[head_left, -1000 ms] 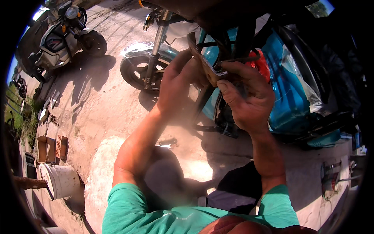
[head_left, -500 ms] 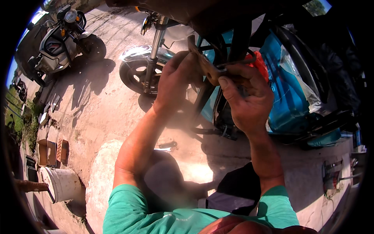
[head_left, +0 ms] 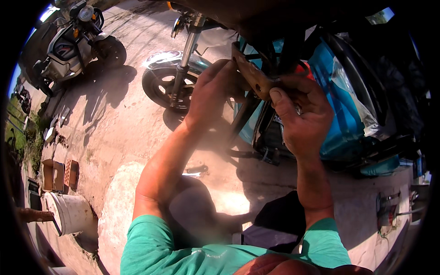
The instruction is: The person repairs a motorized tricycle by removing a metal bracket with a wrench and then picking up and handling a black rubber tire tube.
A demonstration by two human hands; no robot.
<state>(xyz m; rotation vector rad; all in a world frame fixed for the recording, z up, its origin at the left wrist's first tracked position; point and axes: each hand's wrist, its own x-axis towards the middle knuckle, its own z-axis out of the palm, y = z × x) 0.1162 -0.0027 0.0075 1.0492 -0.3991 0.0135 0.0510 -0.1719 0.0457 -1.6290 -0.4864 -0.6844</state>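
Note:
A worn, bent metal bracket (head_left: 251, 73) with a hole near its lower end sits under the dark underside of a teal vehicle, in front of black frame tubes. My left hand (head_left: 208, 94) has its fingers curled at the bracket's left side, partly hidden behind it. My right hand (head_left: 303, 119) pinches the lower right end, thumb in front and fingers curled over it. Just left stands a front wheel (head_left: 155, 85) with a chrome fork (head_left: 187, 52). Teal panels (head_left: 339, 119) and a small red piece (head_left: 303, 68) show behind my right hand.
A dark scooter (head_left: 68, 50) stands at upper left. A white bucket (head_left: 73, 213), a cardboard box (head_left: 53, 174) and a perforated brick (head_left: 71, 173) sit at left on the concrete ground (head_left: 114, 133). A wrench-like tool (head_left: 195, 173) lies below my hands. Metal items (head_left: 389, 206) are at lower right.
The bracket and my right hand have shifted slightly to the right. My left hand stays curled at the bracket's left side, with small shifts in its position.

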